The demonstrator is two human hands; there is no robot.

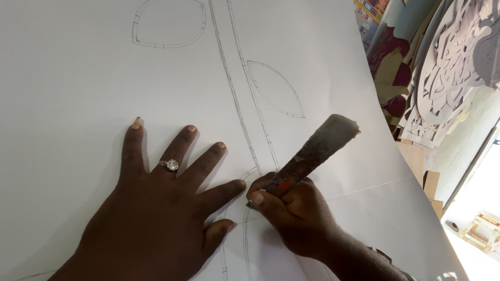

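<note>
Right side: stack of white cut-out paper ornaments (458, 62) leaning on a pale wall, brown cardboard pieces (418, 159) below, colourful printed poster (370, 4) at top, small light wooden frames (484, 227) in strong daylight from bottom right.

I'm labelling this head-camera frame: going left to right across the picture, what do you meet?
Leaf outline drawn on the white sheet → left hand pressed flat, with a ring → right hand gripping a worn cutting tool → stack of cut-out paper patterns.

Bright daylight from right – window area blown out, sheet (78, 55) evenly lit, sharp.
</note>
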